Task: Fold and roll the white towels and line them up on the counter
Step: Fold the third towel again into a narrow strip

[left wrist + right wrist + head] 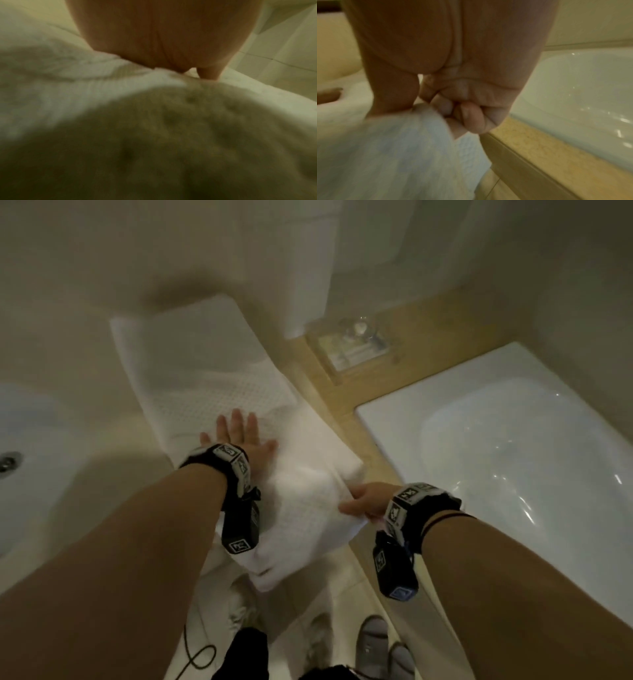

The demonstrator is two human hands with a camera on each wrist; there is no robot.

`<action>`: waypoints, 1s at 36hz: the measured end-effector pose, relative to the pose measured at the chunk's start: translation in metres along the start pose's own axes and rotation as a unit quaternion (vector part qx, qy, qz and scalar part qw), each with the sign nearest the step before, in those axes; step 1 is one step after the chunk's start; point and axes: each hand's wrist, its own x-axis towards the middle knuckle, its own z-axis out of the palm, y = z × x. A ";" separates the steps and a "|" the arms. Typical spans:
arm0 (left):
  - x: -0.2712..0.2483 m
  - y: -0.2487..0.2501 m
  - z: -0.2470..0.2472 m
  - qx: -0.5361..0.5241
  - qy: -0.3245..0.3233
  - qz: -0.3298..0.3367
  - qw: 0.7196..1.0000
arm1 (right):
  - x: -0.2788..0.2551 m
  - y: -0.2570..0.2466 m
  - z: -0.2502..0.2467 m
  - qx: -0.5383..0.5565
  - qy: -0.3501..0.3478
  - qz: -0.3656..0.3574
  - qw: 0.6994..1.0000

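Your left hand (239, 436) lay flat, fingers straight and spread, pressing the white waffle-weave towel (219, 392) on the wooden counter (339, 405). Your right hand (368, 501) pinched the towel's near edge, fingers curled. No writing was readable. A glossy white sink (513, 446) sat just right of that hand.

Bare wooden counter (346, 405) right of my towel (212, 392) gives passage; clear tray (349, 350) blocks upper centre, sink (513, 446) bounds right.
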 end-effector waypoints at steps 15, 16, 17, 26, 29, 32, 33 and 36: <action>-0.024 -0.008 0.000 -0.054 0.073 0.006 0.996 | 0.001 -0.001 -0.001 0.009 0.185 -0.034 0.982; -0.029 -0.012 0.002 -0.068 0.082 0.004 0.994 | 0.001 -0.005 -0.001 -0.007 0.184 -0.033 0.982; -0.033 -0.016 0.005 -0.077 0.088 -0.002 0.993 | 0.001 -0.010 -0.001 -0.017 0.181 -0.030 0.983; -0.044 -0.057 0.003 -0.184 0.107 -0.199 0.957 | -0.007 -0.064 -0.015 -0.144 0.191 -0.039 0.970; -0.034 -0.067 -0.001 -0.266 0.108 -0.224 0.931 | 0.000 -0.069 -0.018 -0.148 0.199 -0.040 0.968; -0.026 -0.068 -0.001 -0.305 0.128 -0.221 0.918 | 0.005 -0.065 -0.024 -0.140 0.195 -0.037 0.970; -0.024 -0.068 -0.001 -0.313 0.131 -0.223 0.914 | 0.006 -0.063 -0.025 -0.134 0.203 -0.033 0.969; -0.021 -0.067 0.000 -0.321 0.136 -0.213 0.913 | 0.007 -0.059 -0.032 -0.100 0.240 -0.024 0.965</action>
